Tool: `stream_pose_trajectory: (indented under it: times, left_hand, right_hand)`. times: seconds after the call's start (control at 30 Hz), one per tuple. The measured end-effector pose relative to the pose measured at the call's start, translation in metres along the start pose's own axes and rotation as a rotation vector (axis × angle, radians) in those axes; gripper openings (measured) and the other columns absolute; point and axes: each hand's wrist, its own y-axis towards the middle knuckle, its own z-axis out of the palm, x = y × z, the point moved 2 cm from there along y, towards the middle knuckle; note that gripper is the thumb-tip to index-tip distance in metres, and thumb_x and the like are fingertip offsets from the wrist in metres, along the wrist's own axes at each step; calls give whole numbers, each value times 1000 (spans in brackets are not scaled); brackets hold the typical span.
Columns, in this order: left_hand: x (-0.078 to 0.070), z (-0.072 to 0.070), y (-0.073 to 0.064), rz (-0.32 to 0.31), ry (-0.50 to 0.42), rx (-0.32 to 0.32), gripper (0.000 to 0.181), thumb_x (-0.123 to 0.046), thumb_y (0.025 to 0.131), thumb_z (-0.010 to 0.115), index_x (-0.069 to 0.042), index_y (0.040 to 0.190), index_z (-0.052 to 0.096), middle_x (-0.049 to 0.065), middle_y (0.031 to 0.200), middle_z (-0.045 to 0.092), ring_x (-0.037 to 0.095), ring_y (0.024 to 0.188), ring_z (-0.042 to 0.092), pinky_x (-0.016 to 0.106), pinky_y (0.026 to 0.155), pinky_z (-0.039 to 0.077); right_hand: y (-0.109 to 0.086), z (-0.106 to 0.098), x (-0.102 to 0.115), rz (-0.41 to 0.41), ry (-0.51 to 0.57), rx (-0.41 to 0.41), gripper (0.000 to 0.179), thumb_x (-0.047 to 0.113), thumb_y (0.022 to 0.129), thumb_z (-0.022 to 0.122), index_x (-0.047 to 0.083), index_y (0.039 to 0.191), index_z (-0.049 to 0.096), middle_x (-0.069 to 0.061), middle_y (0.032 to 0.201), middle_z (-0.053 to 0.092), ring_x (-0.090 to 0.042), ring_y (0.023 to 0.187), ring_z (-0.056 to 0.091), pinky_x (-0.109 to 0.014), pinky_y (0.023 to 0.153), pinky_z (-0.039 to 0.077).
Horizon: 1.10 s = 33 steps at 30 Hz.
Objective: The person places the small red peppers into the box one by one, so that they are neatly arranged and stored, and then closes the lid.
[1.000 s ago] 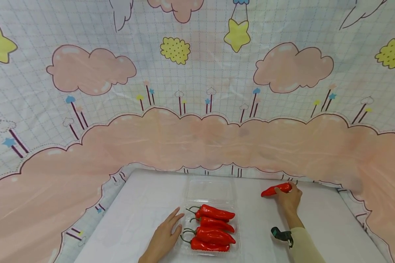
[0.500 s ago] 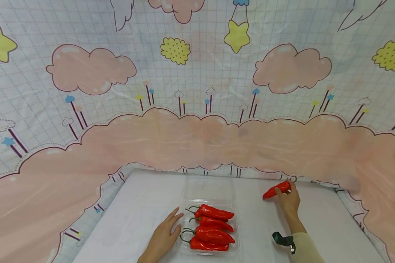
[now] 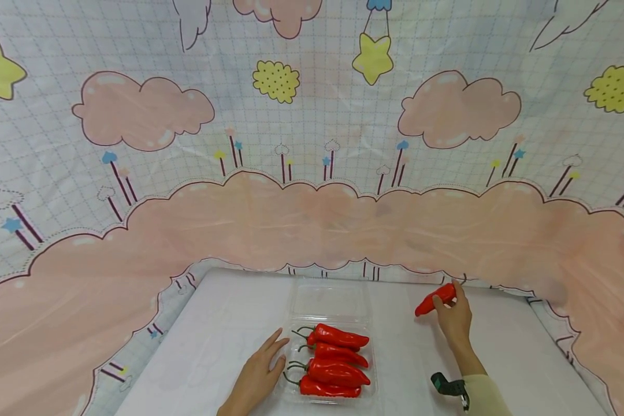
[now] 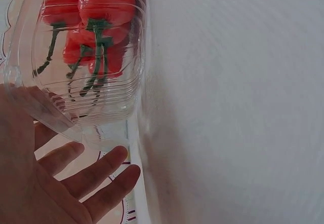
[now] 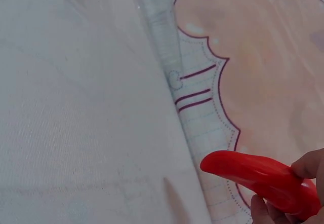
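My right hand (image 3: 455, 316) pinches a red chili pepper (image 3: 433, 301) between thumb and fingers at the far right of the table. Its tip points left and down, and its dark stem sticks up past the fingers. In the right wrist view the same pepper (image 5: 253, 178) shows at the lower right. A clear plastic clamshell box (image 3: 372, 370) stands in the middle with several red peppers (image 3: 338, 372) inside, their green stems to the left. At the box's left side is my left hand (image 3: 257, 374), fingers spread and relaxed; in the left wrist view the thumb side meets the box edge.
The box's clear lid (image 3: 330, 297) lies folded back behind it. Everything rests on a white table (image 3: 229, 306). A patterned curtain (image 3: 312, 225) hangs along the table's back edge. A dark camera mount (image 3: 447, 384) is strapped to my right wrist.
My right hand has drawn slightly left, and the pepper in it has tilted more steeply, stem end up. The left hand and the box have stayed in place.
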Motion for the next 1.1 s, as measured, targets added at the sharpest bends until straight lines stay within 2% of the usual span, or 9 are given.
stream_pose_trajectory:
  times: [0.1, 0.23, 0.33, 0.4, 0.57, 0.63, 0.67, 0.8, 1.1]
  left_hand:
    - [0, 0, 0, -2, 3, 3, 37, -16, 93, 63, -14, 130, 64, 4, 149, 51, 31, 123, 61, 52, 98, 51]
    - [0, 0, 0, 0, 2, 4, 37, -16, 93, 63, -14, 130, 63, 4, 149, 51, 31, 124, 60, 52, 98, 51]
    - [1, 1, 0, 11, -1, -2, 37, -15, 93, 62, -13, 130, 63, 5, 149, 51, 30, 124, 61, 52, 98, 51]
    - [1, 1, 0, 21, -3, -8, 37, -15, 93, 62, -13, 130, 63, 6, 148, 51, 30, 123, 61, 52, 98, 51]
    - [2, 1, 0, 33, -8, -9, 37, -14, 93, 62, -12, 130, 63, 7, 148, 51, 31, 123, 61, 52, 98, 51]
    - [2, 1, 0, 31, -9, -6, 37, -14, 93, 62, -12, 130, 63, 7, 149, 51, 31, 123, 61, 53, 98, 51]
    - [2, 1, 1, 29, -10, -6, 37, -14, 93, 62, -12, 130, 63, 7, 149, 51, 31, 123, 61, 53, 98, 51]
    - [2, 1, 1, 21, -13, -1, 37, -15, 93, 62, -13, 130, 63, 7, 149, 50, 31, 124, 60, 53, 99, 50]
    - [3, 2, 0, 28, -10, -3, 37, -15, 93, 62, -13, 130, 63, 6, 149, 51, 31, 123, 61, 52, 98, 51]
  right_hand:
    - [-4, -1, 4, -6, 7, 13, 69, 15, 98, 53, 11, 158, 18, -28, 146, 41, -45, 120, 49, -39, 81, 57]
    - [-9, -3, 9, 7, 33, 28, 73, 17, 99, 54, 13, 158, 12, -29, 146, 41, -46, 121, 50, -43, 85, 57]
    - [-12, -4, 12, 6, 66, 10, 76, 16, 97, 57, 14, 157, 10, -31, 144, 43, -46, 120, 53, -37, 80, 56]
    - [-13, -4, 14, -8, 91, -17, 76, 15, 95, 60, 13, 153, 11, -32, 143, 44, -46, 119, 55, -42, 81, 58]
    - [-16, -3, 18, -45, 154, -70, 70, 12, 93, 63, 9, 146, 18, -31, 142, 46, -43, 116, 57, -10, 75, 51]
    - [-17, -3, 19, -51, 178, -70, 70, 12, 92, 64, 8, 146, 19, -30, 143, 46, -42, 117, 56, 4, 66, 37]
    - [-18, -4, 20, -53, 188, -68, 70, 12, 92, 64, 8, 146, 20, -30, 143, 46, -41, 117, 56, 6, 66, 36]
    - [-24, -5, 23, -59, 206, -36, 70, 14, 94, 64, 8, 149, 21, -28, 143, 44, -42, 120, 54, 7, 68, 36]
    - [-35, -3, 28, -92, 176, 4, 66, 16, 96, 62, 11, 152, 26, -26, 145, 43, -39, 121, 52, 8, 73, 34]
